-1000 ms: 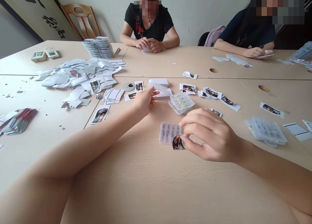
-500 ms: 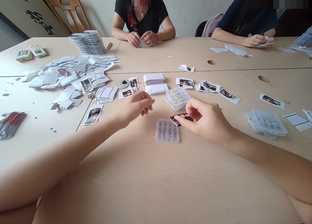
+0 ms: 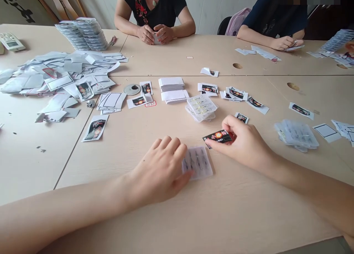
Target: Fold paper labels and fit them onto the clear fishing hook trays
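My left hand [image 3: 160,169] rests on the table with its fingers closed around the left edge of a small clear plastic case [image 3: 199,162] that lies flat in front of me. My right hand [image 3: 246,143] pinches a black printed label [image 3: 218,136] just above and to the right of the case. The label is held nearly flat, its picture side up. A short stack of similar clear cases [image 3: 201,107] lies a little beyond both hands.
White card stacks [image 3: 173,89] and loose printed labels [image 3: 238,93] lie mid-table. A heap of white backing papers [image 3: 63,79] and a tall stack of cases [image 3: 83,33] are at the left. More cases [image 3: 296,134] lie at the right. Two other people sit across the table.
My left hand came back from the card stacks and took hold of the clear case. My right hand turned the label flat, picture side up. The camera tilted down.
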The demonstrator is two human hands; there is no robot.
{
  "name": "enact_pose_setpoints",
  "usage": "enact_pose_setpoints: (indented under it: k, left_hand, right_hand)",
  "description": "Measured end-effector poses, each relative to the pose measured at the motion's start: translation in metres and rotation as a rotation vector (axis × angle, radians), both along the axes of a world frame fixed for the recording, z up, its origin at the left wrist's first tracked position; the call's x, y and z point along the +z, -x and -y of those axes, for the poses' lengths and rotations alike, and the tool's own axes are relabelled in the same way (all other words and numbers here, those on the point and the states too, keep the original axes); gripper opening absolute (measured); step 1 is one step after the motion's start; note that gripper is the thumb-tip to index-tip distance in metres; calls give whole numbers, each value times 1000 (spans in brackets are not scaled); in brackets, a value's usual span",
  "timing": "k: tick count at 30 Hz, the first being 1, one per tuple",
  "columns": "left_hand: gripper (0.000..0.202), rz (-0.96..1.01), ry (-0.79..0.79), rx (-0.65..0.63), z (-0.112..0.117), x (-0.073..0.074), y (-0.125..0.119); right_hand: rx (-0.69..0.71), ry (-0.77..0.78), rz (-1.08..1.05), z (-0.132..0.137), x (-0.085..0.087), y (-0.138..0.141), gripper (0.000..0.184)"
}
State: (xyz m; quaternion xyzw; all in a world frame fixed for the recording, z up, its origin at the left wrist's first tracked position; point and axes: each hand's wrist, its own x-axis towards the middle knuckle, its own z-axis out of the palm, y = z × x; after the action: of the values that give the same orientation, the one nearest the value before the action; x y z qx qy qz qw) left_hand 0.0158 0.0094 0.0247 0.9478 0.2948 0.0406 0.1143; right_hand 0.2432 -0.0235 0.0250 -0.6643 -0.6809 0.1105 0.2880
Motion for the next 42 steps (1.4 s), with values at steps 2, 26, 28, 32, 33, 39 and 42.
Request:
enact_pose_setpoints:
  k: [2, 26, 28, 32, 33, 39, 42]
  left_hand:
    - [34, 48, -18, -21, 7, 4, -2]
    - [22, 724, 1161, 328, 0, 8, -16]
    - [23, 730, 1124, 331, 1, 8, -14]
    - [24, 681, 1011, 345, 3, 11, -11]
    - [23, 668, 984, 346, 4, 12, -11]
    - [21, 571, 840, 329, 6, 11, -11]
    - [27, 473, 775, 349, 9, 5, -8]
  right_hand:
    - [9, 41, -39, 11, -2, 3, 47]
    - [268, 135, -525, 39, 0, 20, 13]
    - [235, 119, -514, 35, -3, 18, 12]
    - [195, 96, -409, 23, -10, 10, 16]
    - [197, 101, -385, 20, -11, 8, 17]
    - [316, 224, -270, 17, -17, -2, 23]
    - [338, 259, -229, 21, -16, -3, 25]
